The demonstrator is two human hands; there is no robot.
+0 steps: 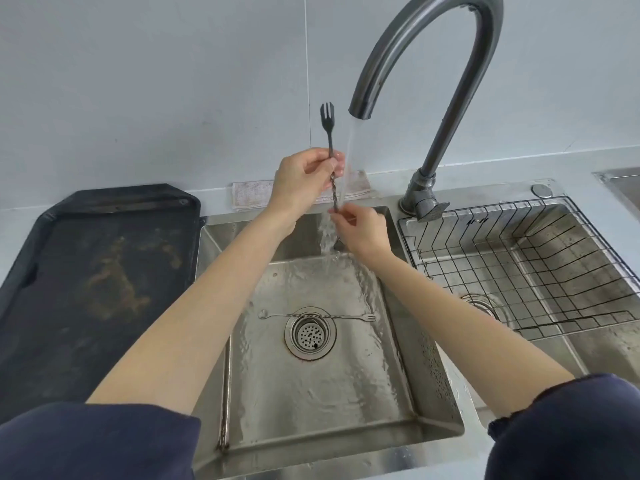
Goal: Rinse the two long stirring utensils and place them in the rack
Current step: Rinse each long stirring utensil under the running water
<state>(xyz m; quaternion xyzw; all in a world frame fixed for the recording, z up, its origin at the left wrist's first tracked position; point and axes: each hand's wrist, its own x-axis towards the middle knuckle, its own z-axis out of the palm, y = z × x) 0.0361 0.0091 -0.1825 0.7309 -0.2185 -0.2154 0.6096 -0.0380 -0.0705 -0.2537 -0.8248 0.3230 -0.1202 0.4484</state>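
Observation:
A dark stirring utensil with a twisted stem stands nearly upright under the running faucet, its small fork end on top. My left hand grips its upper stem, and my right hand pinches the lower stem in the water stream. A second, silver stirring utensil lies flat on the sink floor, across the top of the drain. The wire rack sits in the right basin with nothing in it.
A black tray with brown stains lies on the counter to the left. A folded cloth rests on the ledge behind the sink. Water flows over the sink floor. Another steel basin's edge shows at far right.

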